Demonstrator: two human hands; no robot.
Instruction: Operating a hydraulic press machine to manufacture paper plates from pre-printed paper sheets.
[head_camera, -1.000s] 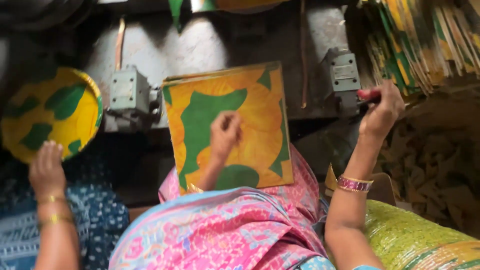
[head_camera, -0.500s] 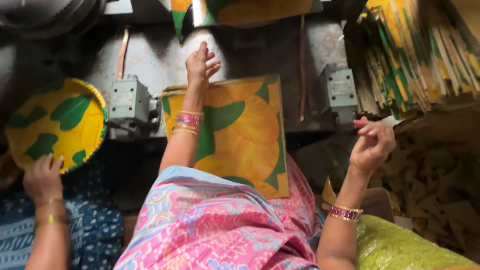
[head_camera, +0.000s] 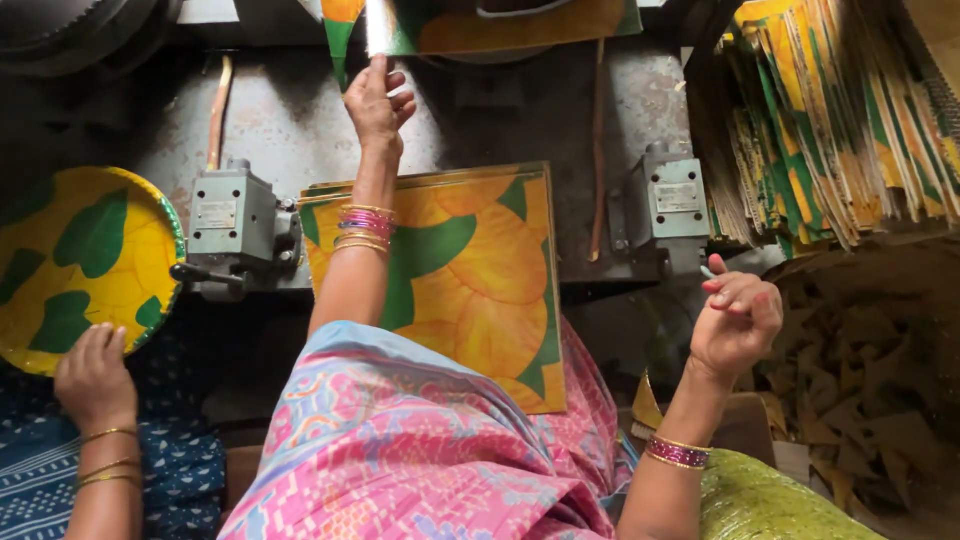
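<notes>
My left hand (head_camera: 378, 100) reaches up over the grey machine bed, and its fingertips pinch the lower edge of a yellow-and-green printed sheet (head_camera: 480, 20) at the top. A stack of square sheets (head_camera: 480, 290) with the same leaf print lies below, partly under my forearm and resting on my pink-clad lap. My right hand (head_camera: 735, 315) hovers at the right with its fingers loosely curled and nothing in it, below a grey switch box (head_camera: 675, 200).
A second grey switch box (head_camera: 232, 225) sits left of the stack. Another person's hand (head_camera: 95, 375) rests on a round leaf-print plate (head_camera: 80, 260) at far left. Stacked printed sheets (head_camera: 830, 130) stand upper right, above a pile of brown offcuts (head_camera: 880, 400).
My left hand rose from the square stack to the sheet at the top. My right hand came off the red knob near the right switch box and dropped lower.
</notes>
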